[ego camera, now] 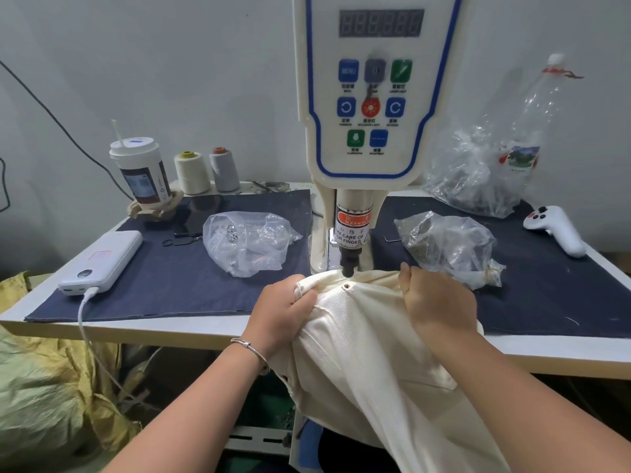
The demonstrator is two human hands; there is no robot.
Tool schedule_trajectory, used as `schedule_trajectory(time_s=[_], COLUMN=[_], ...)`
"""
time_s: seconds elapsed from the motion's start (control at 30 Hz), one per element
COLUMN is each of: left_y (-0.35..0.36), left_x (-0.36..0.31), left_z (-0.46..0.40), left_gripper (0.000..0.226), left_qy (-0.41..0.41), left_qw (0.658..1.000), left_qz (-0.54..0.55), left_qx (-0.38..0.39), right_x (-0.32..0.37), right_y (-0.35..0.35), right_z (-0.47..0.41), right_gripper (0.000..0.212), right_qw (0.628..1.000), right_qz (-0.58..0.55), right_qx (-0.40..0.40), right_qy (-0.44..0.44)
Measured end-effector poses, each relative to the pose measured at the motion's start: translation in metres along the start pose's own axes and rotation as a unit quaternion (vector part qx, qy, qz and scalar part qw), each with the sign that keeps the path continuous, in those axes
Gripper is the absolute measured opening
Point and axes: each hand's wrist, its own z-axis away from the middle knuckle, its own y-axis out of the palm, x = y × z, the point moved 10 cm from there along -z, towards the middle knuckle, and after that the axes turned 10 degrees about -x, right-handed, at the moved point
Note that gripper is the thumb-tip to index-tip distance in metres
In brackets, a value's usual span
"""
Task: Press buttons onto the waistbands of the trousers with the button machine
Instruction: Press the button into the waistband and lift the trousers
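Note:
Cream trousers (368, 339) hang over the table's front edge, their waistband drawn up under the black punch (349, 264) of the white button machine (367, 97). A small red light dot (347, 286) shows on the cloth just in front of the punch. My left hand (283, 308) grips the waistband to the left of the punch, fingers curled round the folded edge. My right hand (435, 302) grips the cloth on the right side, thumb up near the punch. Whether a button sits under the punch is hidden.
A clear bag of silver buttons (246, 242) lies left of the machine, and two bags of dark parts (447, 244) (478, 172) on the right. A white power bank (100, 262), cup (141, 172), two thread cones (206, 172) and a white controller (556, 230) stand on the dark mats.

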Motion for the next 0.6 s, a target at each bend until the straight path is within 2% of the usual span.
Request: schedule_trajectory(time_s=[0.37, 0.5, 0.6], left_y=[-0.004, -0.02, -0.021], left_x=[0.0, 0.0, -0.004], left_z=[-0.002, -0.003, 0.0], left_gripper=[0.035, 0.045, 0.047], left_qy=[-0.031, -0.076, -0.113], left_qw=[0.999, 0.988, 0.976], left_qz=[0.04, 0.115, 0.177], left_qx=[-0.021, -0.069, -0.052], right_x=[0.005, 0.015, 0.016], right_y=[-0.014, -0.057, -0.073], right_z=[-0.003, -0.022, -0.036], right_gripper=[0.054, 0.054, 0.052], right_qw=[0.999, 0.996, 0.996], right_qz=[-0.025, -0.032, -0.054], right_qx=[-0.013, -0.084, -0.063], right_qy=[0.016, 0.004, 0.025])
